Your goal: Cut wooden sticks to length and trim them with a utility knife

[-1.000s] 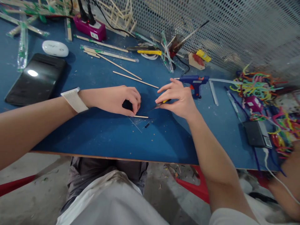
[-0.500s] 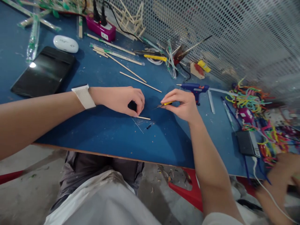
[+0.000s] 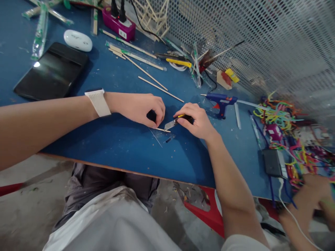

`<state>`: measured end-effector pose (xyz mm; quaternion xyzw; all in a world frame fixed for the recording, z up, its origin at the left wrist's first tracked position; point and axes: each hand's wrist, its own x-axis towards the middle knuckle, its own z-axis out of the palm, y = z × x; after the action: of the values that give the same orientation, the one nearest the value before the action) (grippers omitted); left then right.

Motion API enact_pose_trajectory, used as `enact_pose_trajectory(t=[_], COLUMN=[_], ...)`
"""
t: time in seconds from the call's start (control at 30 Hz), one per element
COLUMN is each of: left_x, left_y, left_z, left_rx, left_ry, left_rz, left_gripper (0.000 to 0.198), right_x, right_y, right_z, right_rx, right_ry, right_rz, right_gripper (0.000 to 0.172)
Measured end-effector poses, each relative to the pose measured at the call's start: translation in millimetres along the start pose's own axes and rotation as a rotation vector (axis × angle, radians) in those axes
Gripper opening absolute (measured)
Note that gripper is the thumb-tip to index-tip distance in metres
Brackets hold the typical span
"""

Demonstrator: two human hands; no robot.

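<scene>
My left hand (image 3: 149, 108) pinches a thin wooden stick (image 3: 166, 131) low over the blue table (image 3: 125, 143), and one end sticks out to the right of the fingertips. Closed around a utility knife (image 3: 170, 124) with a dark and yellow handle is my right hand (image 3: 194, 120). The blade points left and meets the stick's free end, or lies just above it. Close below are a thin straight strip (image 3: 157, 138) and a small dark piece (image 3: 168, 140). Two longer wooden sticks (image 3: 161, 89) lie behind my hands.
A blue glue gun (image 3: 221, 100) lies right of my right hand. At left are a black phone (image 3: 52, 71) and a white case (image 3: 77, 40). A purple power strip (image 3: 119, 23) stands at the back. Another person's hand (image 3: 316, 188) is at right, near colourful pipe cleaners (image 3: 298, 153).
My right hand has moved left and brought the knife blade to the stick's free end. My left hand still pinches the stick. The whole view has shifted slightly.
</scene>
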<state>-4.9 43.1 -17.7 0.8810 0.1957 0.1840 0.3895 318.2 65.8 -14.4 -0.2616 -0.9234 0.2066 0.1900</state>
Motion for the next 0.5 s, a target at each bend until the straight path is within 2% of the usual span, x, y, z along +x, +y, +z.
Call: enact_pose_trajectory(t=[0.07,0.23,0.5], left_x=[0,0,1], left_y=[0,0,1], left_z=[-0.1,-0.1,-1.5], left_rx=[0.001,-0.002,0.002], left_ry=[0.001,0.003,-0.011], left_rz=[0.002,-0.001,0.005], left_gripper=[0.018,0.018,0.017], right_x=[1,1,-1], right_y=[0,-5,-12], right_z=[3,-2,3], right_rx=[-0.047,-0.211,-0.366], right_ry=[0.003,0.048,0.009], right_rz=[-0.034,-0.134,-0.153], right_gripper=[0.044,0.035,0.028])
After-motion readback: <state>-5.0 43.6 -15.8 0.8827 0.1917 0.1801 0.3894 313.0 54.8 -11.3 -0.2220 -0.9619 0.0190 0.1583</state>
